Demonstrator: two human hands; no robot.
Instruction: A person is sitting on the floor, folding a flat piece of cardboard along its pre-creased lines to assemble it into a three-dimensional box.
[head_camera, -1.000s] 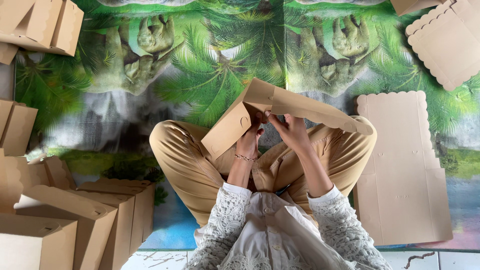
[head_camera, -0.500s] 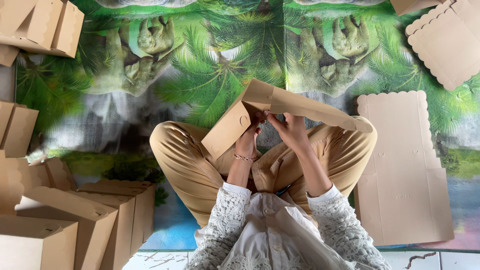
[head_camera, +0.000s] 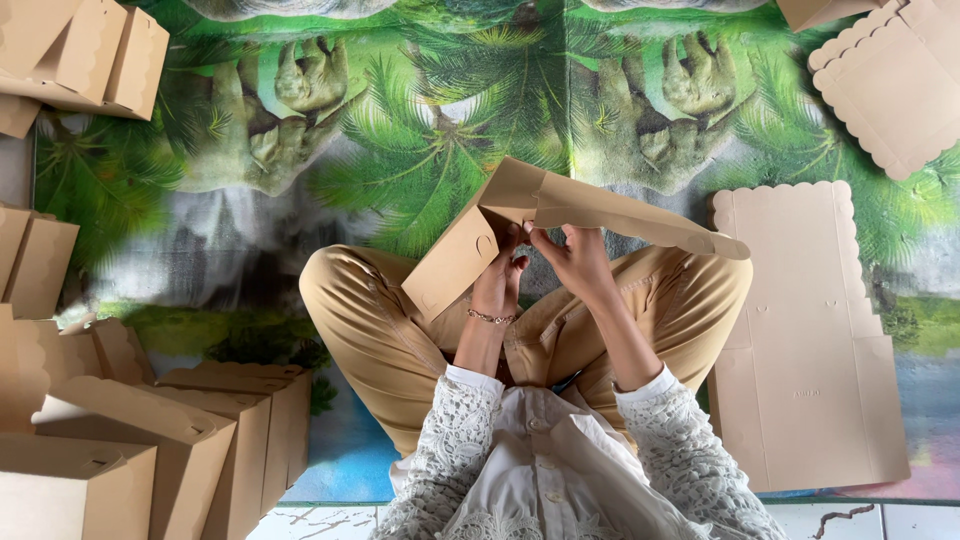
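- Head view: a person sits cross-legged on a mat (head_camera: 400, 150) printed with palm fronds and sloths, both hands raised over the lap.
- Cardboard box (head_camera: 540, 225), tan and half-folded, sits directly above and around the fingers; its short panel slopes down past the left fingers, its long panel runs out beyond the right fingers towards the right knee.
- Left hand (head_camera: 497, 283): fingers curled up into the box's inner corner, tips hidden behind the short panel. They touch the card; how tightly they close, I cannot tell. A thin bracelet (head_camera: 490, 317) sits on the wrist just below.
- Right hand (head_camera: 578, 262): thumb and fingers pinched together on the lower edge of the long panel, close beside the left fingertips.
- Flat box blank (head_camera: 800, 340) with a scalloped top edge lies on the mat well to the right of the right fingers, not touched.
- Second scalloped blank (head_camera: 895, 85) lies farther off, up and right of both hands.
- Folded boxes (head_camera: 150, 440) stand stacked well apart from the left fingers, down and left; more (head_camera: 90, 55) lie up and left.
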